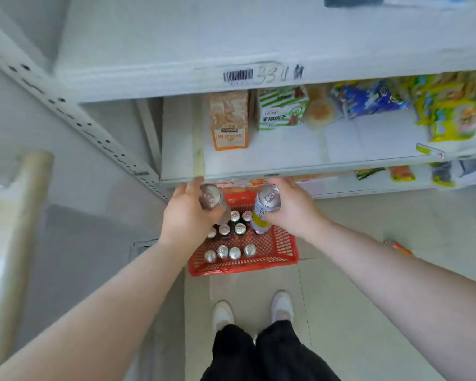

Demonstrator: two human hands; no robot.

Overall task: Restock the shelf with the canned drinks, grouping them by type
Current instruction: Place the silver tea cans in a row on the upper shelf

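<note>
Fingers of left hand (188, 213) are wrapping a brownish can (212, 200); right hand (289, 206) is clasping a white-and-yellow can (264, 211). Both are hanging above the red basket (283, 243) of cans, below the shelf (286, 149).

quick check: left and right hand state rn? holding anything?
Left hand: grip closed round a brownish can.
Right hand: grip closed round a white-and-yellow can.

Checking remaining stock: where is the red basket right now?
In the head view the red basket sits on the floor at centre, just ahead of the white shoes, below the left hand and right hand.
</note>
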